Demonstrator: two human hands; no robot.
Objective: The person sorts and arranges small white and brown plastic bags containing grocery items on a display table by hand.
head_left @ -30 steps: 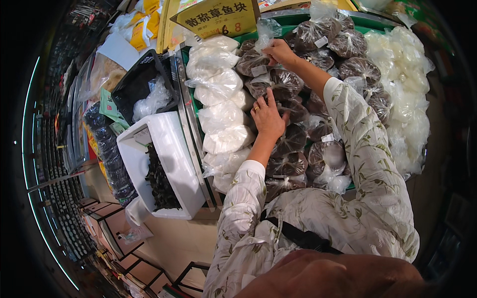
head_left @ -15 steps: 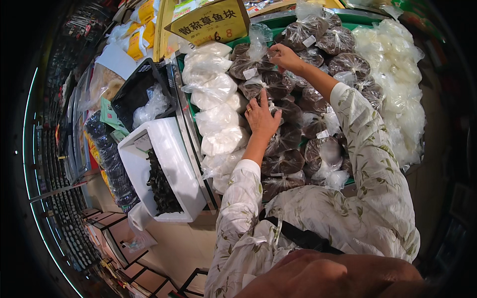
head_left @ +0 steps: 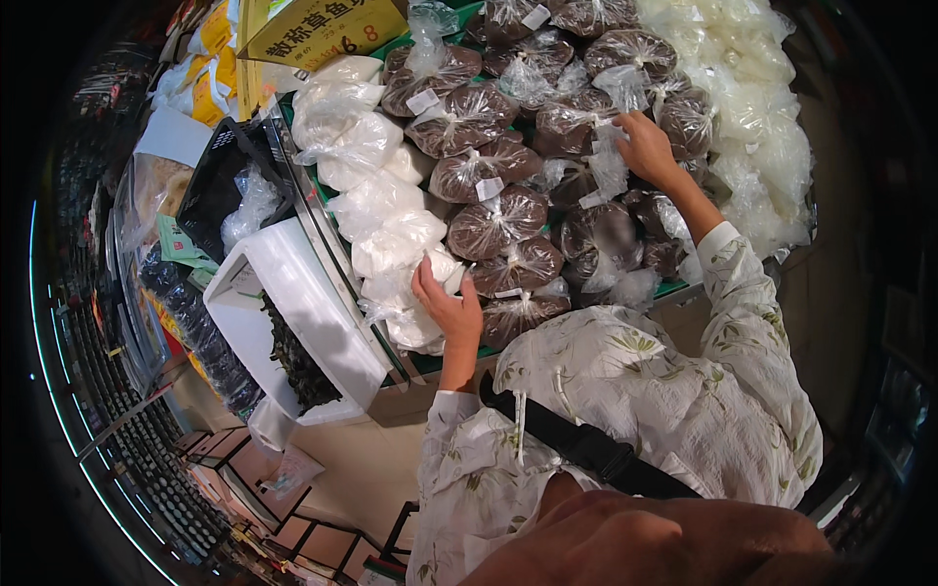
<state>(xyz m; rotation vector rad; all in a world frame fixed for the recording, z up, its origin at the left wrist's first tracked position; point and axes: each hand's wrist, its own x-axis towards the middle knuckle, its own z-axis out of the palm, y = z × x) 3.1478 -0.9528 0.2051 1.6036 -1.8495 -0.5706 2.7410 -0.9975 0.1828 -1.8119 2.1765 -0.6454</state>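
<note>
Tied bags of dark goods (head_left: 508,220) fill middle of the bin (head_left: 445,363); pale bags (head_left: 376,210) on their left, more pale bags (head_left: 757,127) right. Foam box (head_left: 293,313) left of bin, price sign (head_left: 318,29) behind.

Glossy, crinkled clear plastic is wrapping the dark bags (head_left: 508,220) and the white bags (head_left: 381,234). At nine o'clock, a white bin (head_left: 313,322) is looking like smooth matt plastic, perhaps foam. The sleeve (head_left: 752,313) is showing soft printed cloth.

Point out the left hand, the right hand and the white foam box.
left hand (head_left: 447,311), head view, back of the hand.
right hand (head_left: 645,148), head view, back of the hand.
white foam box (head_left: 293,293), head view, its long right wall.
</note>
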